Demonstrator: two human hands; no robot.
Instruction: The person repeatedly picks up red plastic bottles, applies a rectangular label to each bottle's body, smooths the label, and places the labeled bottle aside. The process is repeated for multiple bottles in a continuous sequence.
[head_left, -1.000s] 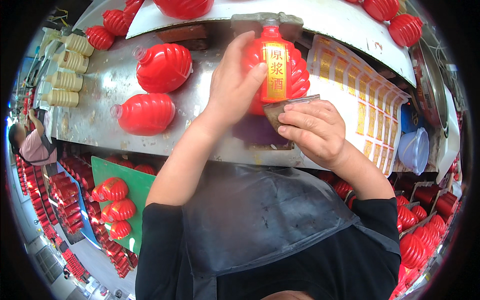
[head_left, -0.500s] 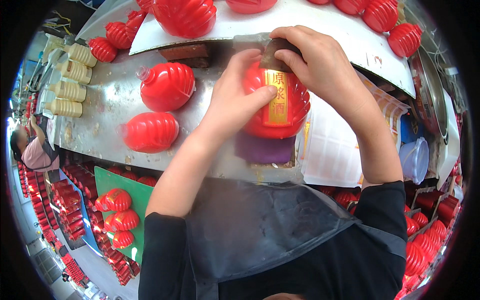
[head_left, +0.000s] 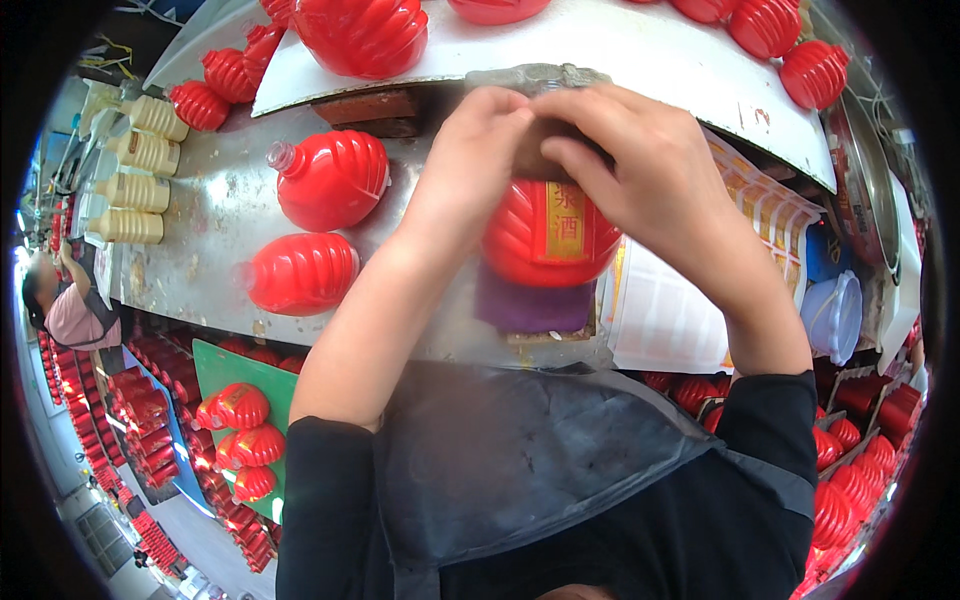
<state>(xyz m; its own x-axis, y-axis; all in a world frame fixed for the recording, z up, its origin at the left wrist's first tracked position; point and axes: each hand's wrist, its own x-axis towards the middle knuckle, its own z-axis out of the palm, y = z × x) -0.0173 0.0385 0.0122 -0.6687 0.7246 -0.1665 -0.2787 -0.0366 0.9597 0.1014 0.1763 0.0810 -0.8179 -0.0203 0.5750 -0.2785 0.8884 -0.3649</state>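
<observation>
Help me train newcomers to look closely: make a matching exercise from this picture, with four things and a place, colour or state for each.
Things
1. Middle bottle
2. Cloth
3. Bucket
4. Jugs

Descriptions
A. Pale blue, at the right
B. Cream, lined up at the left
C. Red, partly covered by the left hand and right hand
D. Purple

Pairs: 1-C, 2-D, 3-A, 4-B

Bottle (head_left: 522, 242) — glossy plastic, tabletop (head_left: 215, 235) — scuffed metal
</observation>
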